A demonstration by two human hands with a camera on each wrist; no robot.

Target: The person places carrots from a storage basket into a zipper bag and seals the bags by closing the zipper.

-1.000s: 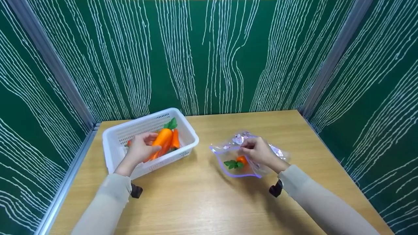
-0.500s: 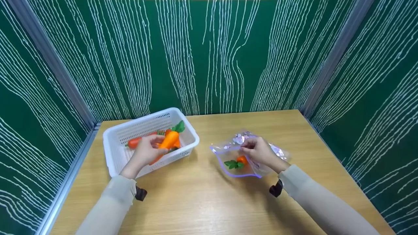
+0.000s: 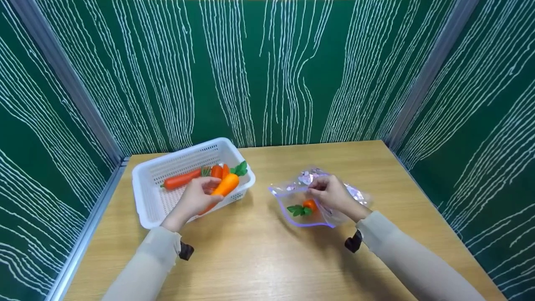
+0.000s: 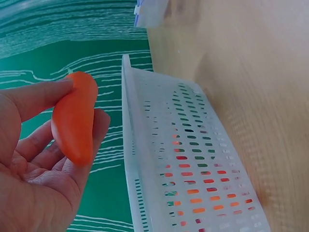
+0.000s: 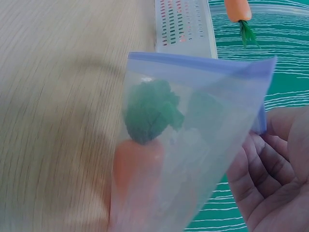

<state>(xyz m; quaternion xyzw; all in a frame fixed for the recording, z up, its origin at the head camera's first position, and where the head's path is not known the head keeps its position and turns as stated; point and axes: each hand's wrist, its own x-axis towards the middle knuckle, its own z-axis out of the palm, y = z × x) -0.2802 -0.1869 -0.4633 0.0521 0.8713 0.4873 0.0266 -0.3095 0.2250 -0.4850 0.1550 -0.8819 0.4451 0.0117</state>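
Note:
Above the right end of the white basket (image 3: 139, 205), my left hand (image 3: 193, 201) grips an orange carrot (image 3: 228, 184) with green leaves. In the left wrist view, thumb and fingers of the left hand (image 4: 41, 162) pinch that carrot (image 4: 75, 121). To the right, my right hand (image 3: 333, 195) pinches the top edge of a clear zip bag (image 3: 307, 177) with a purple seal. Inside the bag lies another carrot (image 3: 309, 204), its leaves toward the mouth. The right wrist view shows the bag (image 5: 193, 150) upright, with the right hand (image 5: 270, 179) at its upper corner.
Several more carrots stay in the basket, including a red-orange one (image 3: 180, 179) lying along its back. Perforated basket walls (image 4: 159, 116) rise beside the left hand. Green walls with white lines and metal posts (image 3: 430, 71) bound the wooden table (image 3: 250, 259).
The left hand has moved right and lifted the carrot toward the basket's right rim, exposing the carrots beneath. The right hand and the bag have stayed in place.

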